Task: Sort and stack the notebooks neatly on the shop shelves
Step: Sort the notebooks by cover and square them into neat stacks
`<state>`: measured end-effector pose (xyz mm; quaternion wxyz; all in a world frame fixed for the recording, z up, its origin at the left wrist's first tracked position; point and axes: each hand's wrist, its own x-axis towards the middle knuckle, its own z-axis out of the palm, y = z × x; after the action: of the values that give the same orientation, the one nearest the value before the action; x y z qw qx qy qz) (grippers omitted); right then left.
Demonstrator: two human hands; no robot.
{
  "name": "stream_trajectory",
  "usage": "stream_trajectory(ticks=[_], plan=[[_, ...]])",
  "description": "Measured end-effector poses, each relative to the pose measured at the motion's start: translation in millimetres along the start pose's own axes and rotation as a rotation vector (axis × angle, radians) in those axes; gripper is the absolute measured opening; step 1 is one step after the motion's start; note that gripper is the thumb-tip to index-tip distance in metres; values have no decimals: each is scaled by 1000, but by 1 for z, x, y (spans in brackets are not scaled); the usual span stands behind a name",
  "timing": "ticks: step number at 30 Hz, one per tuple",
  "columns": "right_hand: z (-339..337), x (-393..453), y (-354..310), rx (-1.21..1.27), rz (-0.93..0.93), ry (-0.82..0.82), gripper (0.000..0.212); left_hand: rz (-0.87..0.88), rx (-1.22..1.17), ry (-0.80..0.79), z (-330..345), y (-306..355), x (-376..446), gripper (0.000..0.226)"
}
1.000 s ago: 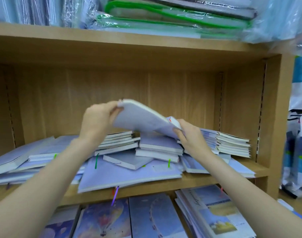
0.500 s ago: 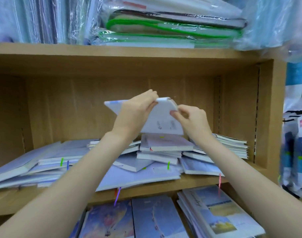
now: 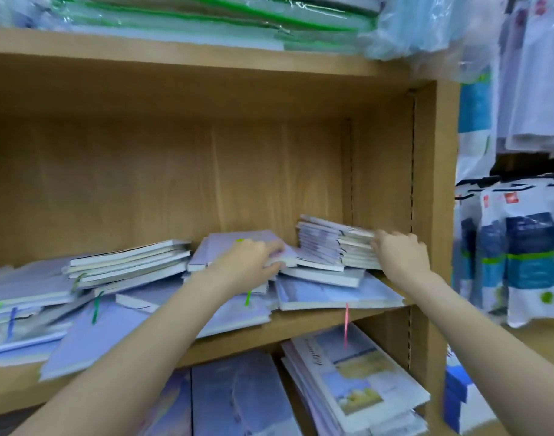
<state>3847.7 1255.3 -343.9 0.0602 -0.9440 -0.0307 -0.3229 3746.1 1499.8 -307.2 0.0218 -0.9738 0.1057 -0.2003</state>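
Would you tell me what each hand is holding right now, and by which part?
Left hand grips the lilac notebook at its near right edge; right hand touches the right-hand stack at its page edges.

shelf (image 3: 301, 322): matt wood-grain | notebooks (image 3: 319, 243): paper, smooth covers
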Motion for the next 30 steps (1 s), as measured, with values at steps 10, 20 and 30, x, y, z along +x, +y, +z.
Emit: stream_trajectory(ticks=[10, 20, 30], plan=[[-6, -23, -11, 469, -165, 5, 47, 56, 441, 319, 34, -41, -32, 87], [-15, -31, -88, 525, -317, -275, 48, -221, 510, 149, 3, -44, -10, 52], [0, -23, -104, 197, -287, -163, 39, -339, 483, 211, 8, -41, -1, 49]])
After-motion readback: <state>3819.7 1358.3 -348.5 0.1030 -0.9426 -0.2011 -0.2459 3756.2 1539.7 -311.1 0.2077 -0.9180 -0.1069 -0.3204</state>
